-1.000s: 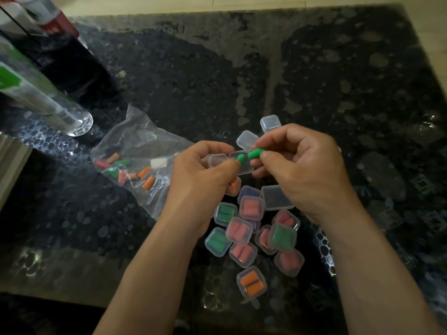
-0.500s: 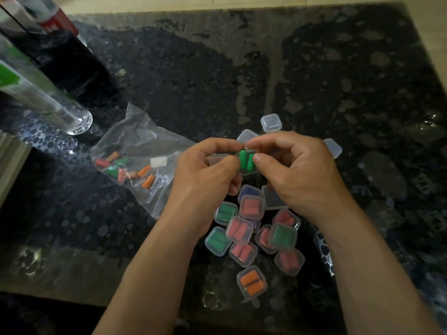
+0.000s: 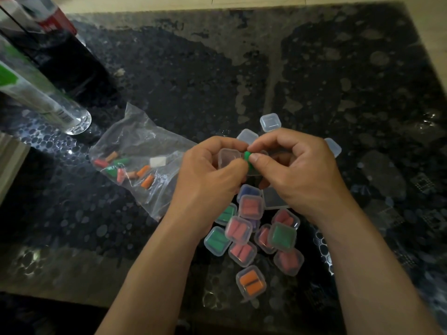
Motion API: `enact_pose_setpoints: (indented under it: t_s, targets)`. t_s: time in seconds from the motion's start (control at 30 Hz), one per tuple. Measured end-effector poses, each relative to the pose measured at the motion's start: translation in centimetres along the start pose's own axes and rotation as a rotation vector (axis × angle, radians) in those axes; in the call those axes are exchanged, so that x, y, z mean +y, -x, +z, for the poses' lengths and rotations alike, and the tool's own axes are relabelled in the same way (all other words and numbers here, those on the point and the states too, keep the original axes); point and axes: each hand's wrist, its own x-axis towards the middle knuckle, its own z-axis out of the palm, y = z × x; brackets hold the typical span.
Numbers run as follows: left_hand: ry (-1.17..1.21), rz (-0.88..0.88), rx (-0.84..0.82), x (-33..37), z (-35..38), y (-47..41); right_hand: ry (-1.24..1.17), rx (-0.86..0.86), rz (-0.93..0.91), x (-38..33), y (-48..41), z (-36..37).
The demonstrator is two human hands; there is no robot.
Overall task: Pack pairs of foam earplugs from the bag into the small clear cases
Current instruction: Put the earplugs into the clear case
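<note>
Closely, curled hands (image 3: 210, 180) pinch earplug (image 3: 248, 158), case (image 3: 228, 157).

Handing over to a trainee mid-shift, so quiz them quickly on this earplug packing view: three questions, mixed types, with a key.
1. True or false: the right hand pinches a green earplug.
2. Which colour fills the packed case nearest the camera? A blue, B orange, C white.
3. What does the left hand hold?
Key: 1 true; 2 B; 3 a clear case.
</note>
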Motion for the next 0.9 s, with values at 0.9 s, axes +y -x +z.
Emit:
enact_pose_setpoints:
  t_s: [0.9]
  targets:
    - [-0.146,0.042,0.104,0.61,0.16,0.17,-0.179,0.043,0.128,-0.9,0.07,-0.09]
